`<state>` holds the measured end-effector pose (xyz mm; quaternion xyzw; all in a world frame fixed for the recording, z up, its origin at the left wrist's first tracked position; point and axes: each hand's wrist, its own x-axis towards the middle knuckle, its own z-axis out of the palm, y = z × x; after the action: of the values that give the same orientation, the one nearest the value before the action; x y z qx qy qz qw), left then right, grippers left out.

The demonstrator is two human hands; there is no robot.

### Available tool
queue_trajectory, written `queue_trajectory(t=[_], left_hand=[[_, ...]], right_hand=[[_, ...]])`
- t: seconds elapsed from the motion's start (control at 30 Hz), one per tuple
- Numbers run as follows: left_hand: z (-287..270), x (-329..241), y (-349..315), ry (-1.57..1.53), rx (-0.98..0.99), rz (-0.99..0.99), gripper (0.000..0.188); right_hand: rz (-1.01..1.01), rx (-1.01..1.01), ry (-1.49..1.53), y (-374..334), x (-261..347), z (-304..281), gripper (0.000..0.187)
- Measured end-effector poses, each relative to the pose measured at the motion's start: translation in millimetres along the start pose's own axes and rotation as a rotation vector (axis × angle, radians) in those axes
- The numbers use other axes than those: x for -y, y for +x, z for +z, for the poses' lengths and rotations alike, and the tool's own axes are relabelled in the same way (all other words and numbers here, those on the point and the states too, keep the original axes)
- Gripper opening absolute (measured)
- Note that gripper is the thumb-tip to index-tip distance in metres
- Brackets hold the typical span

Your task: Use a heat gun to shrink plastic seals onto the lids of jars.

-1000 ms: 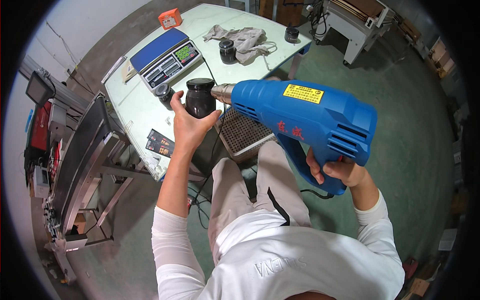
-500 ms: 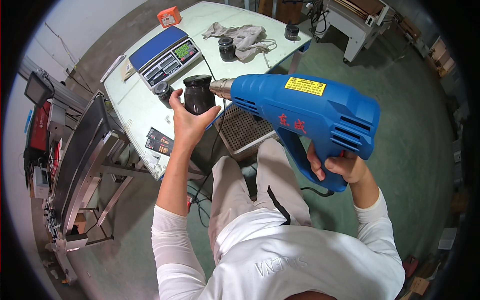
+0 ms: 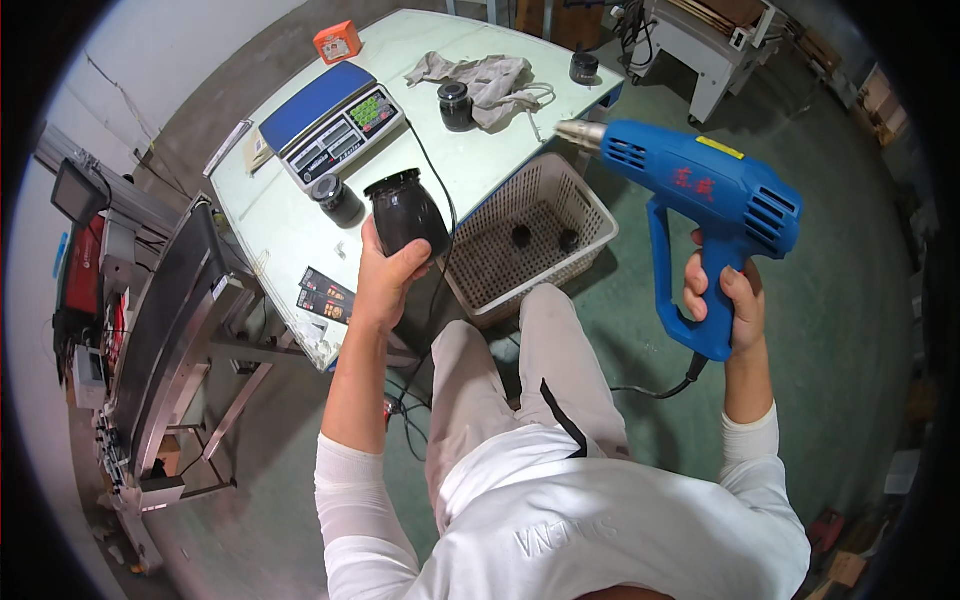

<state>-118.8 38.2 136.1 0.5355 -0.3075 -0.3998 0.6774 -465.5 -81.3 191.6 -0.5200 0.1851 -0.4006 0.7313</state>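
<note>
My left hand (image 3: 392,270) is closed around a dark jar (image 3: 410,218) with a black lid, tilted a little, over the front edge of the table. My right hand (image 3: 728,295) grips the handle of a blue heat gun (image 3: 700,180). The gun's metal nozzle points left and stands well apart from the jar. Just left of the held jar, a smaller dark jar (image 3: 336,200) rests on the table. Farther back are another dark jar (image 3: 456,107) beside a grey cloth (image 3: 490,82) and a short black jar (image 3: 584,67) near the right corner.
A scale (image 3: 335,125) with a blue top and an orange box (image 3: 337,42) are on the white table (image 3: 420,150). Dark printed strips (image 3: 326,295) lie near its front edge. Below stands a plastic basket (image 3: 600,235) holding two small dark things. A conveyor (image 3: 165,310) is at left.
The heat gun has swung right and away from the jar, uncovering the basket. My left hand has tilted the jar and shifted slightly right and down.
</note>
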Motion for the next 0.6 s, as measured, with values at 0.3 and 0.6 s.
queue_trajectory(t=[0.3,0.6], left_hand=[[25,-3,-10,0.017,0.036,0.126,0.097],[27,7,3,0.190,-0.033,0.001,0.099]], right_hand=[[-0.033,-0.235,-0.114,-22,-9,-42,0.047],[0.010,0.119,0.001,-37,11,1,0.056]])
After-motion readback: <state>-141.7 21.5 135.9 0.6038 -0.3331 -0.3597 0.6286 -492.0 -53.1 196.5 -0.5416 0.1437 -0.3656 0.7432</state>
